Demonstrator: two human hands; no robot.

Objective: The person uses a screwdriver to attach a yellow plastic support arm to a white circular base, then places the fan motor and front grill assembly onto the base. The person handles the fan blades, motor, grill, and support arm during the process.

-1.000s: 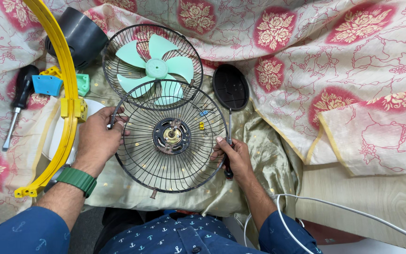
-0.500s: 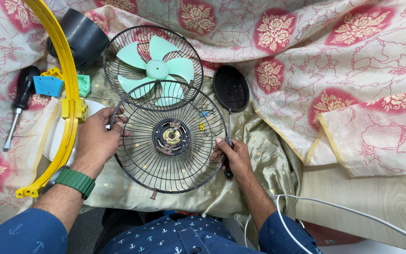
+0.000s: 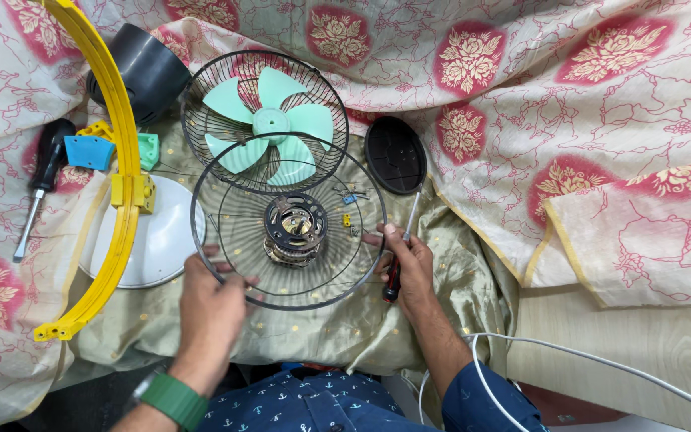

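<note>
Grille (image 3: 288,224) tilted since earlier | left hand (image 3: 211,308) shifted to lower rim | right hand (image 3: 409,264): screwdriver (image 3: 400,248)

You're getting bright, even overhead light here; shadows are staying soft and short, the wide lens is bending the edges, and the wire grille (image 3: 288,222) is blurring slightly.

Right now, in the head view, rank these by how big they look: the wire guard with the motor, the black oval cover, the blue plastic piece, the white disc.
Largest to smallest:
1. wire guard with the motor
2. white disc, partly hidden by the yellow hoop, so unsure
3. black oval cover
4. blue plastic piece
</note>
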